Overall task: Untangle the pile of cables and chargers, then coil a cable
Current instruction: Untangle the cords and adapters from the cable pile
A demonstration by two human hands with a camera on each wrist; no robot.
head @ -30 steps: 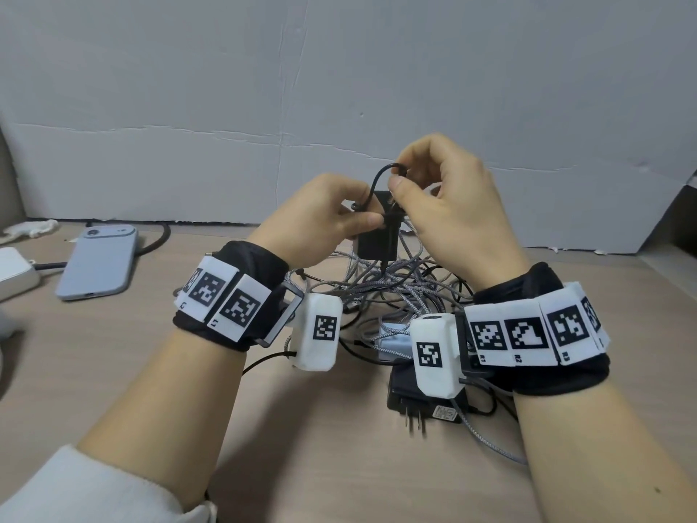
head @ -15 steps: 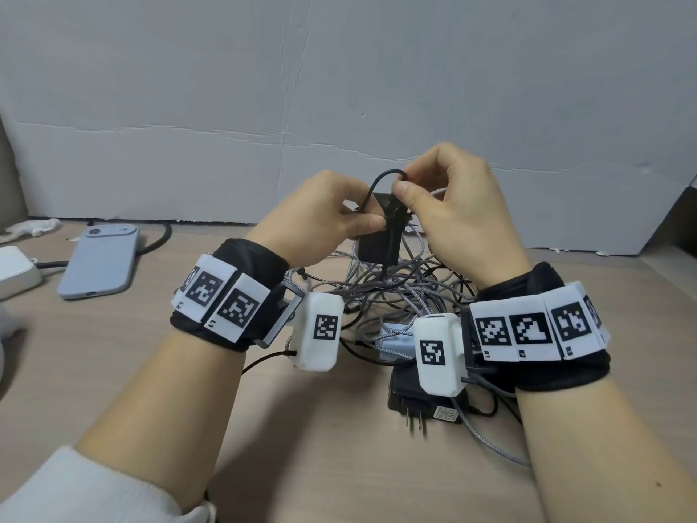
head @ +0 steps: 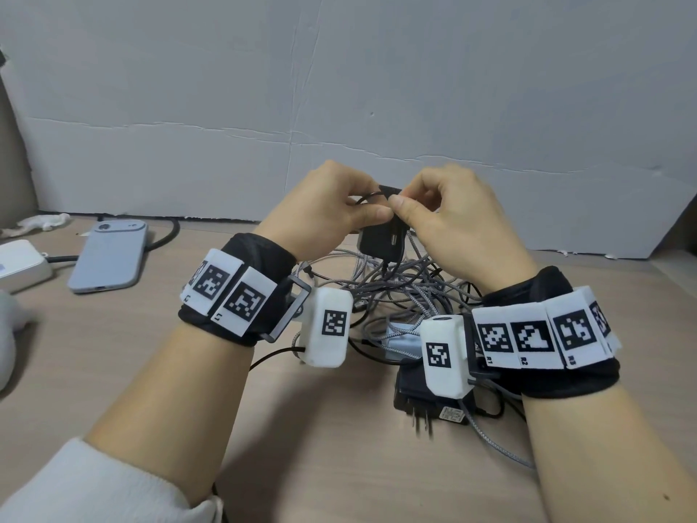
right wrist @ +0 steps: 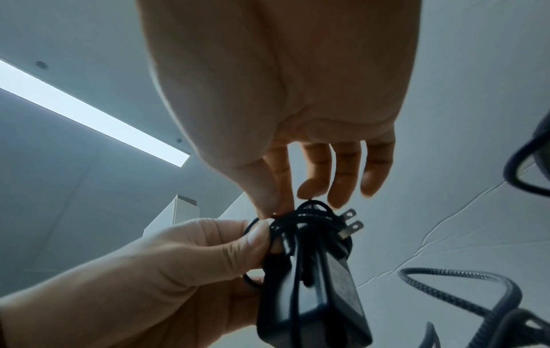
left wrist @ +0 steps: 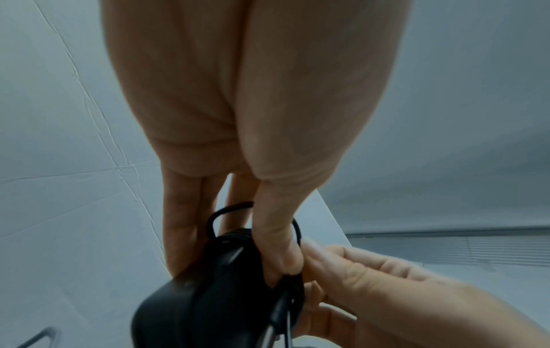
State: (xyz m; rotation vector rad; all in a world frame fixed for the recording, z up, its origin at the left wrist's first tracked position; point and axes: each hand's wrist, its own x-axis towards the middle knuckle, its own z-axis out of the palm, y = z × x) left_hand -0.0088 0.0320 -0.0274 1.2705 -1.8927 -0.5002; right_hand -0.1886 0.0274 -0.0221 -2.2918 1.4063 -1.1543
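Above the tangle at the middle of the table (head: 320,466), the thumb and fingers (right wrist: 261,235) of the left hand (head: 324,217) are curled round a black charger (head: 381,243), gripping it near its plug end, where two flat prongs (right wrist: 352,226) stick out past the thin black cable (right wrist: 306,212) wound round its body. The right hand (head: 452,224) meets it from the other side: its thumb and forefinger pinch a loop of that thin black cable just at the top of the charger, while its other three fingers hang loosely curled and hold nothing. The charger is held up off the table, with its body hanging down between the two hands. Directly beneath it lies the pile of grey braided cables (head: 399,288), heaped and crossing one another, with strands running towards both wrists. At the near edge of the pile a second black charger (head: 411,390) lies flat on the table, its prongs pointing toward the person, partly hidden behind the white camera block on the right wrist. Well off to the left a pale blue phone (head: 109,258) lies face down, and beside it, at the edge of the head view, sits a white box (head: 19,262) with a dark cord. A creased white board (head: 339,88) stands behind the table.
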